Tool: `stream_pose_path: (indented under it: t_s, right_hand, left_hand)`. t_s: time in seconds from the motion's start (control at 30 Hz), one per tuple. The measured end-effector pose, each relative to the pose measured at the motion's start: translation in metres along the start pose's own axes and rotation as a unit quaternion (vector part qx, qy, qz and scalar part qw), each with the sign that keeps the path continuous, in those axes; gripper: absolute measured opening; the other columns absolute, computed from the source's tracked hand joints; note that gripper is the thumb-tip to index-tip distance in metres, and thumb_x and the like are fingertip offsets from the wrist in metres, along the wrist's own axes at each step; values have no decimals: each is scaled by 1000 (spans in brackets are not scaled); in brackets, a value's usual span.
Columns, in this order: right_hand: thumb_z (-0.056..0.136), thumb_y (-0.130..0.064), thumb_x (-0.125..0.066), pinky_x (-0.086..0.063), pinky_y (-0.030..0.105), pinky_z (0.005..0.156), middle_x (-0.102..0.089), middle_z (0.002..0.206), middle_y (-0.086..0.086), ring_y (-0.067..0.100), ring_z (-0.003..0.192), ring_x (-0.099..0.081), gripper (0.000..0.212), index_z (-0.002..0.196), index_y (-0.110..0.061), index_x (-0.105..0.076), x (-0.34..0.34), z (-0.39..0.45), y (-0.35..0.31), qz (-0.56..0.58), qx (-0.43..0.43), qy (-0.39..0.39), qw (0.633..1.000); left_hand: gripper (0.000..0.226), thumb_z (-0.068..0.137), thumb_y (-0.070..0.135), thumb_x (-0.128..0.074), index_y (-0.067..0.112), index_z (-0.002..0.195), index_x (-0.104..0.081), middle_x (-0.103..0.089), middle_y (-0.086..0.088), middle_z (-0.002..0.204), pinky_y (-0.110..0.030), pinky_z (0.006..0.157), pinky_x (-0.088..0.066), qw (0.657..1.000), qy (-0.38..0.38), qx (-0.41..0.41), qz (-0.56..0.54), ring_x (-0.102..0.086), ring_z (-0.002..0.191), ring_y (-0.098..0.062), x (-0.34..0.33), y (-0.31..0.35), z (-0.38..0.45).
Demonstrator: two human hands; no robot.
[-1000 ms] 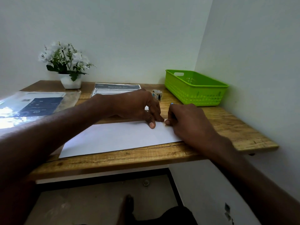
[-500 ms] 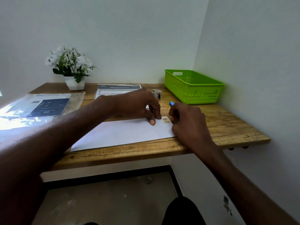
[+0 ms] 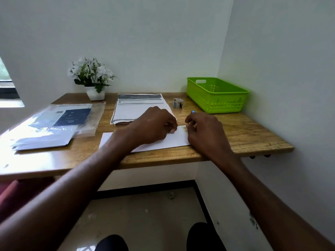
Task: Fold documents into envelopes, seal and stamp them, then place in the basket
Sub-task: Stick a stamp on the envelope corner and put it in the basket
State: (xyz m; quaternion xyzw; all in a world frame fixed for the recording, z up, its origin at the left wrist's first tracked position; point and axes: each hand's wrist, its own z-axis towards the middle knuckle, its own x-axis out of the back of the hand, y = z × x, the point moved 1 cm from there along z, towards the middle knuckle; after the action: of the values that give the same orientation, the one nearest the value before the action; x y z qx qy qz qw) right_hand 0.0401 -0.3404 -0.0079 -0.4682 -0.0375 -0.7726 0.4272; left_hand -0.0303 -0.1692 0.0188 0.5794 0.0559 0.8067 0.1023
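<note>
Both hands rest curled on envelope; grasp apparently none, unclear.

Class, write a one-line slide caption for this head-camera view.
Both hands rest on a white envelope bearing a stamp, green basket waiting behind.

A wooden counter fills the corner between two pale walls. At its back left stands a small white pot of white flowers, touching nothing else, and on the near left lies a clear plastic sleeve over dark blue and white printed sheets, glaring where window light strikes it. Below the counter shows a speckled tiled floor with a dark strip along the wall's foot, and a reddish cushion sits at the far left edge.
</note>
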Motion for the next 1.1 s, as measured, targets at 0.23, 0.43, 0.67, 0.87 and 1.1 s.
stream_pose_path:
  t_s: [0.23, 0.43, 0.67, 0.87, 1.1]
  right_hand:
    - [96, -58, -51, -39, 45, 113, -57, 145, -11, 11, 135, -50, 48, 135, -32, -59, 1, -5, -7, 22, 174, -121, 977]
    - [91, -68, -37, -28, 52, 117, -51, 149, -22, 5, 136, -47, 56, 140, -45, -50, 3, 0, -14, 6, 185, -231, 955]
    - [108, -25, -44, -17, 32, 117, -24, 166, -20, 10, 147, -30, 57, 156, -48, -22, 13, 18, -41, -75, 251, -385, 885]
    - [103, -30, -56, -24, 28, 119, -24, 166, -15, 9, 149, -28, 63, 156, -47, -26, 7, 38, -53, -31, 257, -445, 857]
    - [85, -41, -80, -39, 27, 102, -45, 146, -13, 7, 127, -45, 83, 154, -38, -34, 1, 51, -65, 42, 231, -411, 881]
  left_hand:
    - [33, 99, 30, -65, 13, 127, -68, -66, -6, 129, -37, 99, -45, 955, 190, 220, 48, -57, 121, -26, 11, 22, -89]
    - [64, 99, 65, -47, 8, 120, -69, -59, -13, 122, -47, 96, -46, 894, 199, 376, 143, -51, 116, -32, 23, 18, -157]
    - [75, 94, 79, -38, 15, 119, -68, -53, -7, 131, -46, 107, -38, 899, 157, 393, 117, -43, 130, -30, 10, 19, -153]
    - [65, 95, 72, -44, 15, 119, -65, -49, -8, 133, -47, 109, -37, 893, 164, 407, 102, -38, 132, -31, 5, 19, -147]
    - [64, 95, 68, -48, 15, 130, -58, -46, -9, 142, -49, 113, -35, 889, 175, 416, 73, -33, 138, -31, 3, 19, -143]
